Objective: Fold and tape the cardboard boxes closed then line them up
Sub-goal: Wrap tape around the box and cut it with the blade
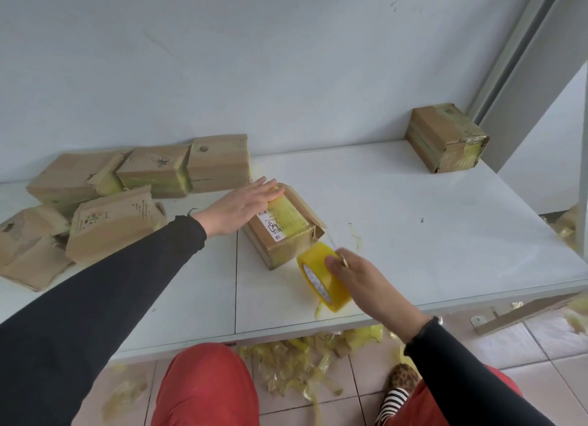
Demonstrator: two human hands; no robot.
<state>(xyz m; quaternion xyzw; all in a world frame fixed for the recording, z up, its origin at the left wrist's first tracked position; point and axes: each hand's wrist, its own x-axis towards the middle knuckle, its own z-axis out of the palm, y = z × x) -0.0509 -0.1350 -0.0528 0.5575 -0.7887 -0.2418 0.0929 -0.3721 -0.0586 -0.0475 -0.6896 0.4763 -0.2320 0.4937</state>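
Note:
A small cardboard box with a white label lies in the middle of the white table, a strip of yellow tape running along its top. My left hand lies flat on the box's far left end, fingers spread. My right hand grips a roll of yellow tape just off the box's near right corner, where a flap stands open. A taped box stands alone at the far right of the table.
Several worn, untaped boxes are piled at the table's left against the wall. Crumpled used tape litters the tiled floor under the table's front edge. My red-trousered knees sit below. A metal frame rises at the right.

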